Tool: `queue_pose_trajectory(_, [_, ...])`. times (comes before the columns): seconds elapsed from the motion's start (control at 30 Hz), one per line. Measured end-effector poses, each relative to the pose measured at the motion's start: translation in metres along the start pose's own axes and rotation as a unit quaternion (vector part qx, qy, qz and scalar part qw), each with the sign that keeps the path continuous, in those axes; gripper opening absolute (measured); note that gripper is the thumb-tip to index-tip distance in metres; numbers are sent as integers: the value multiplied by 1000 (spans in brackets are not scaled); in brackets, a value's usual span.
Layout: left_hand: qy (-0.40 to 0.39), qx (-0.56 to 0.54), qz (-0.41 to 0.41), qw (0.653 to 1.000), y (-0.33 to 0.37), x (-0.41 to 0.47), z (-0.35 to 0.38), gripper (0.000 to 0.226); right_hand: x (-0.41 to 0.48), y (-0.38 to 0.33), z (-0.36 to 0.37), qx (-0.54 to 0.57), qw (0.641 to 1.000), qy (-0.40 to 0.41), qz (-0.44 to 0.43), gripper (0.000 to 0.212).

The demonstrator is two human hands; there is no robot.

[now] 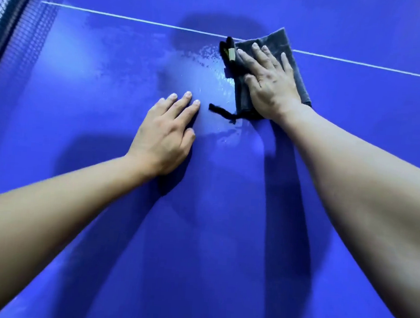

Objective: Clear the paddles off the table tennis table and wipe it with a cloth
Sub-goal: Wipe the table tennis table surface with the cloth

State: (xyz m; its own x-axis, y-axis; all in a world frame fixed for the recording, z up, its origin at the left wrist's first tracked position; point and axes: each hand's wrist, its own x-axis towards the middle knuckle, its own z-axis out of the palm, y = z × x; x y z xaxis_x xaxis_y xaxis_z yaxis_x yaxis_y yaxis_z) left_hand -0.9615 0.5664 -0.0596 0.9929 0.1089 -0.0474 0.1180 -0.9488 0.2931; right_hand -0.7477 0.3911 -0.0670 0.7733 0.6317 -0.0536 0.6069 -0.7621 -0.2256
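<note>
The blue table tennis table (87, 115) fills the view. A folded dark grey cloth (279, 40) with a black hanging loop and a small tan label lies on it, right of centre, across the white centre line. My right hand (269, 81) presses flat on the cloth with straight, spread fingers. My left hand (167, 136) rests flat on the bare table surface, a little left of the cloth and apart from it. A wet, shiny streak shows on the surface between the two hands. No paddle is in view.
The white centre line (129, 19) runs across the far part of the table. The net (8, 8) stands along the top-left corner. My shadow falls over the middle of the surface.
</note>
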Motion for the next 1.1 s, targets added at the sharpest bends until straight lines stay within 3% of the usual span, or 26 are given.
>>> queue_pose_trajectory(0.1, [-30, -19, 0, 999, -2, -6, -9, 69, -42, -29, 9, 0, 1000, 7, -12, 57])
queue_pose_trajectory(0.2, [3, -7, 9, 1000, 4, -47, -5, 68, -86, -54, 19, -5, 1000, 11, -10, 56])
queue_pose_trajectory(0.4, [49, -24, 14, 998, 34, -214, 17, 60, -168, -101, 33, 11, 1000, 7, -23, 58])
queue_pose_trajectory(0.63, [32, -11, -8, 999, 58, -369, 38, 60, -278, -156, 54, -15, 998, 9, -62, 57])
queue_pose_trajectory(1.1, [50, -31, -126, 990, 71, -507, 42, 62, -540, -267, 97, 36, 996, 27, -74, 59])
